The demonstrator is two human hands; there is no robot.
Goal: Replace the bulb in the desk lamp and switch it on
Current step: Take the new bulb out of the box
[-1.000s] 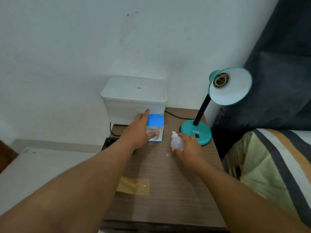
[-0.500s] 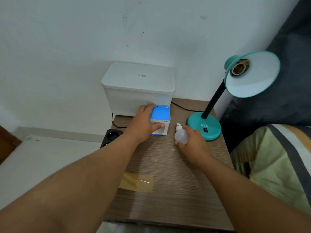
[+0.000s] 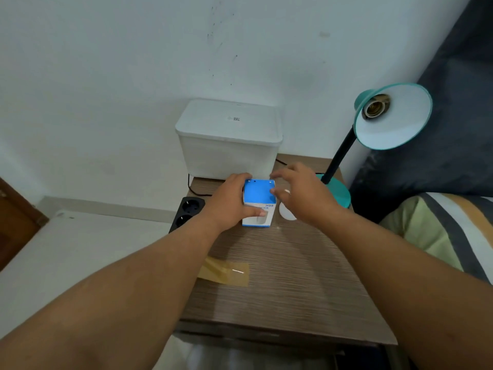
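Observation:
A teal desk lamp (image 3: 394, 121) stands at the table's back right, its shade tilted towards me and its brass socket (image 3: 374, 108) empty. Its round base (image 3: 338, 192) is partly behind my right hand. My left hand (image 3: 231, 202) grips a small blue-and-white bulb box (image 3: 258, 202) standing upright on the table. A white bulb (image 3: 286, 214) lies on the table just right of the box, mostly hidden under my right hand (image 3: 301, 194). That hand hovers with fingers spread, its fingertips at the box's top right edge, holding nothing.
A white lidded container (image 3: 229, 137) sits against the wall behind the box. A black power strip (image 3: 188, 213) hangs at the left edge of the wooden table (image 3: 280, 289). A strip of yellowish tape (image 3: 226, 271) lies mid-table. A striped bed cover (image 3: 440, 231) lies to the right.
My right hand has let go of the white bulb, which now lies on the table, and has moved left towards the box top. My left hand stays on the box.

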